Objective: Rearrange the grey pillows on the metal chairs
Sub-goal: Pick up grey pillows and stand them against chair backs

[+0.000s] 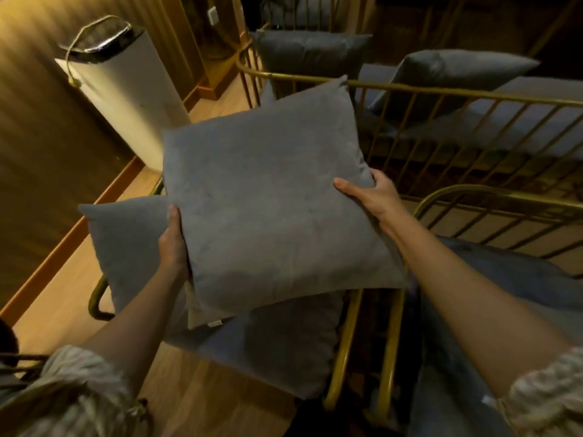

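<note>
A square grey pillow (268,200) is held up in the air over a gold metal chair (340,348). My left hand (173,244) grips its left edge and my right hand (373,195) grips its right edge. Under it on the chair lie a second grey pillow (126,244) at the left and the grey seat cushion (284,342). Further back, a long gold metal bench (441,93) carries two more grey pillows, one (310,53) upright at its left end, one (457,70) leaning to the right of it.
A tall white bin (126,93) with a dark liner stands at the left by the wooden wall. To the right, another gold chair (492,200) holds a grey cushion (504,279). Light wooden floor (63,294) runs along the left.
</note>
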The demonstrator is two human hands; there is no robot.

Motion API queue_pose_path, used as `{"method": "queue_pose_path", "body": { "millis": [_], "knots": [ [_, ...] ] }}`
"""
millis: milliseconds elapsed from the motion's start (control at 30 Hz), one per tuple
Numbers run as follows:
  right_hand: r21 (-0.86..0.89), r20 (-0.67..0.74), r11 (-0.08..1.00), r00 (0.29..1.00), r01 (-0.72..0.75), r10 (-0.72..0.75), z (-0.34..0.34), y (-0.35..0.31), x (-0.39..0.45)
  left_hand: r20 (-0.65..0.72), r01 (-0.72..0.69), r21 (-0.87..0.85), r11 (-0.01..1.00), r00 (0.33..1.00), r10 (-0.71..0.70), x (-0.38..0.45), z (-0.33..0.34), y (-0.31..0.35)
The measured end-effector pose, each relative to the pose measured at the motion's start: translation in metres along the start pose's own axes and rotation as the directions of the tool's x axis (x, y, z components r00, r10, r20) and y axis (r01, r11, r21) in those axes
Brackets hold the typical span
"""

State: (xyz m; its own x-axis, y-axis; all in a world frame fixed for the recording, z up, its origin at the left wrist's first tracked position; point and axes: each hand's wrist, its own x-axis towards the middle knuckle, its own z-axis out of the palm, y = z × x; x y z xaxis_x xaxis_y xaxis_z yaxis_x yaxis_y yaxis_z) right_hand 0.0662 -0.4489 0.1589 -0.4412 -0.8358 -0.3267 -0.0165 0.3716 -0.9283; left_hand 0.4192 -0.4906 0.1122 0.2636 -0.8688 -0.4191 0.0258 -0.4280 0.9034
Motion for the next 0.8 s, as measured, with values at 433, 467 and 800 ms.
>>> {"method": "queue_pose_path", "body": {
  "millis": [433, 467, 800],
  "knots": [
    [0.265, -0.283, 0.964, 0.954, -0.021, 0.099, -0.333, 0.061, -0.089, 0.401, -0.146, 0.082, 0.986, 0.910, 0.101, -0.172, 0.268, -0.018],
    [0.279, -0.303, 0.960, 0.949, -0.003, 0.091, -0.358, 0.069, -0.097, 0.436, -0.152, 0.092, 0.984, 0.895, 0.097, -0.189, 0.289, -0.025],
    [0.200, -0.306, 0.976, 0.952, 0.086, -0.021, -0.551, 0.118, -0.107, 0.622, 0.047, 0.102, 0.994, 0.777, -0.100, -0.272, 0.438, -0.066]
  ]
}}
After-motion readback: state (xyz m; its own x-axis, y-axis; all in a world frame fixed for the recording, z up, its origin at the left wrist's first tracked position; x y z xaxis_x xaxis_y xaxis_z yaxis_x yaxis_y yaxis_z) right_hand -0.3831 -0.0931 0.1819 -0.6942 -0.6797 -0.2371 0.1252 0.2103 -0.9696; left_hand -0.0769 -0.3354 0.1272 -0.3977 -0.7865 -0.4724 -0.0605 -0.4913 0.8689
